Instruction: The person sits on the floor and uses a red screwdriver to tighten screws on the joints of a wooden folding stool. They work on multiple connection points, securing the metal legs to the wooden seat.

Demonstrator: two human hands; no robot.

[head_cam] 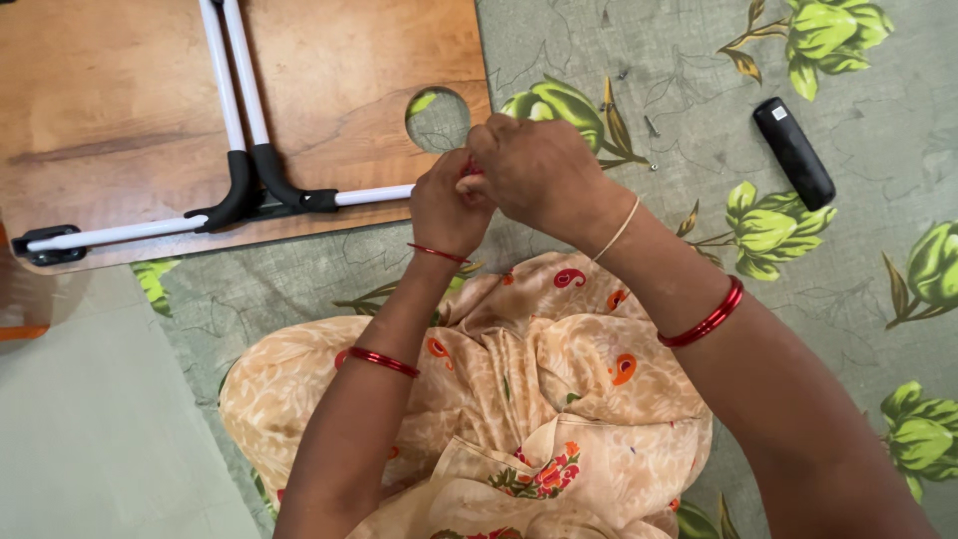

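Red object (469, 172) between both hands

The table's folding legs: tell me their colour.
The legs are white tubes with black joints, clearest in the head view.

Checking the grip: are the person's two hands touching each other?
Touching. The head view shows the right hand pressed against the left hand, fingers meeting over a small red item.

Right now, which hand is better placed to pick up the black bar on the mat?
The right hand. The black bar lies to that side on the mat, with only open mat between them. The left hand is farther off and would probably have to cross over the right.
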